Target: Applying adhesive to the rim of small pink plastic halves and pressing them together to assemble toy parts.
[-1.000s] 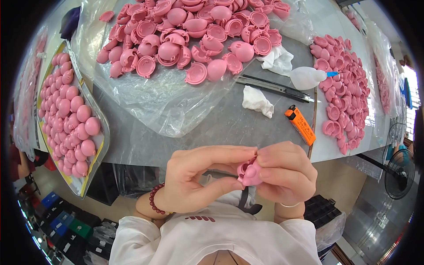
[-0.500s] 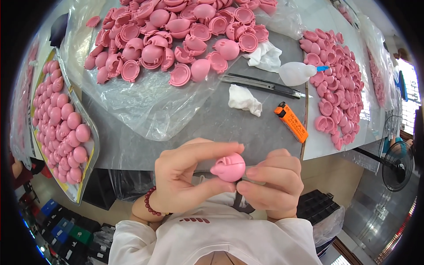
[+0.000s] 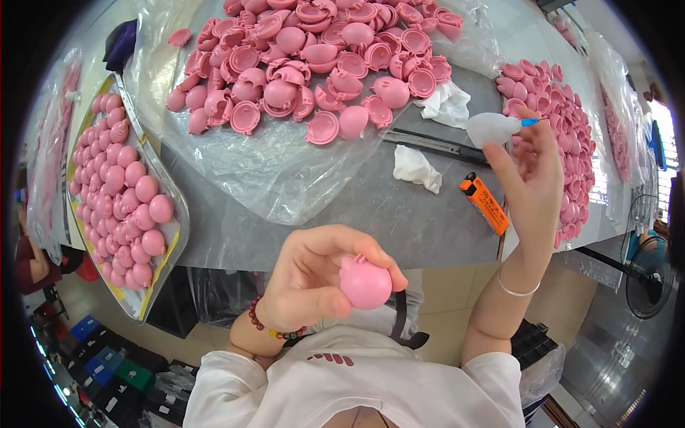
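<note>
My left hand [image 3: 314, 282] grips a closed pink plastic ball with small ears [image 3: 364, 282], held low in front of my chest, below the table's front edge. My right hand [image 3: 531, 182] is raised at the right over the table. Its fingers are spread and hold nothing, and the fingertips are close to a small white squeeze bottle with a blue tip [image 3: 492, 128] that lies on the grey table [image 3: 399, 214].
A heap of pink half shells [image 3: 314, 64] lies on clear plastic sheet at the back. A tray of finished pink balls [image 3: 118, 192] is at the left. More pink pieces [image 3: 571, 121] lie at the right. An orange box cutter [image 3: 485, 203], white tissue wads [image 3: 417, 167] and a black bar [image 3: 428, 143] sit between.
Both hands held the pink ball together before. My right hand has let go and risen to the right toward the squeeze bottle; the left hand keeps the ball.
</note>
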Demonstrator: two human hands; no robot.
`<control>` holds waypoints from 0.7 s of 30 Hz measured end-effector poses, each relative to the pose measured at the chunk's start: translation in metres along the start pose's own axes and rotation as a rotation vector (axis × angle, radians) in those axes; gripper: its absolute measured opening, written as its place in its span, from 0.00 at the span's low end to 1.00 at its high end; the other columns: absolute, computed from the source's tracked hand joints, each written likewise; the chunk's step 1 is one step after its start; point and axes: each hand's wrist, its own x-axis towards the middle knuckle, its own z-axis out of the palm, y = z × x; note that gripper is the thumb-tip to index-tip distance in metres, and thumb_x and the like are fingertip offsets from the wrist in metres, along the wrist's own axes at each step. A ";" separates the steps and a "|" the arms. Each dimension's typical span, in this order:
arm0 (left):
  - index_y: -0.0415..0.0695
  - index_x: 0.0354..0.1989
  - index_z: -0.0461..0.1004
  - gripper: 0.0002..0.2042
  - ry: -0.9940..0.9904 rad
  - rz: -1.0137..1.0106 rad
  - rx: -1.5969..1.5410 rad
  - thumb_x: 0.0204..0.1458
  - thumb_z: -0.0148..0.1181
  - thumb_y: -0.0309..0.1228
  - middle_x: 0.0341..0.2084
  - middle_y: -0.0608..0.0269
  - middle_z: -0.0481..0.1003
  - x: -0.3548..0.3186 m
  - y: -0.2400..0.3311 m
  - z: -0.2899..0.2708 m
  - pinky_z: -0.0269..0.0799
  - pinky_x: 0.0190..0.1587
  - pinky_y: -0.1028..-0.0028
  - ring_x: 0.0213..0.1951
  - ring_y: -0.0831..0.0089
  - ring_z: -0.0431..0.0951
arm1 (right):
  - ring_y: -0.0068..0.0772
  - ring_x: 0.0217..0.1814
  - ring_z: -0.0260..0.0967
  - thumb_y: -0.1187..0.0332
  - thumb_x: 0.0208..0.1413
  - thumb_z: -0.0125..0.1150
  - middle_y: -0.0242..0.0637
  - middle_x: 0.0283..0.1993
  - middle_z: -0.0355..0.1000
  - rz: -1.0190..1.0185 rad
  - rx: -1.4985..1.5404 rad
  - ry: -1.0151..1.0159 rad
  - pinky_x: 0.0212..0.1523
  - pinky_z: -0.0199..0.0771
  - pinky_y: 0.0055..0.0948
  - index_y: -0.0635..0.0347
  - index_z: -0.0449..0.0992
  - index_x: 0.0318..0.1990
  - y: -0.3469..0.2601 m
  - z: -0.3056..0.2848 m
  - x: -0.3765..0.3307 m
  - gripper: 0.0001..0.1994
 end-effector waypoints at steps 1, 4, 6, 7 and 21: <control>0.38 0.34 0.67 0.20 -0.008 -0.026 -0.090 0.35 0.65 0.36 0.28 0.46 0.71 0.000 -0.001 0.000 0.66 0.28 0.80 0.26 0.71 0.71 | 0.19 0.27 0.55 0.68 0.35 0.63 0.31 0.29 0.65 -0.001 0.006 0.002 0.26 0.55 0.18 0.63 0.67 0.38 0.001 0.000 0.002 0.19; 0.38 0.38 0.64 0.21 -0.030 -0.106 -0.292 0.36 0.64 0.33 0.30 0.45 0.71 0.000 0.000 -0.005 0.68 0.28 0.79 0.28 0.68 0.72 | 0.19 0.22 0.52 0.67 0.36 0.62 0.30 0.23 0.64 0.106 -0.220 -0.148 0.22 0.54 0.17 0.64 0.69 0.32 0.007 -0.001 0.002 0.14; 0.38 0.40 0.62 0.22 -0.042 -0.152 -0.406 0.37 0.63 0.32 0.32 0.45 0.70 0.000 0.001 -0.009 0.69 0.30 0.77 0.30 0.66 0.72 | 0.14 0.24 0.59 0.72 0.43 0.57 0.29 0.23 0.66 0.009 -0.082 0.041 0.26 0.59 0.14 0.68 0.70 0.32 0.006 -0.003 -0.006 0.09; 0.38 0.42 0.59 0.23 -0.090 -0.195 -0.519 0.38 0.62 0.30 0.35 0.45 0.69 0.000 0.001 -0.011 0.70 0.34 0.74 0.33 0.63 0.72 | 0.19 0.28 0.63 0.71 0.45 0.54 0.36 0.26 0.68 -0.016 0.144 0.091 0.29 0.62 0.17 0.70 0.68 0.32 0.001 -0.003 -0.012 0.10; 0.36 0.41 0.61 0.21 -0.071 -0.140 -0.381 0.42 0.58 0.37 0.34 0.46 0.68 -0.007 0.008 -0.007 0.70 0.33 0.68 0.31 0.60 0.71 | 0.25 0.33 0.65 0.69 0.43 0.56 0.41 0.34 0.68 0.055 0.611 0.004 0.33 0.64 0.19 0.71 0.67 0.35 -0.013 0.023 -0.072 0.14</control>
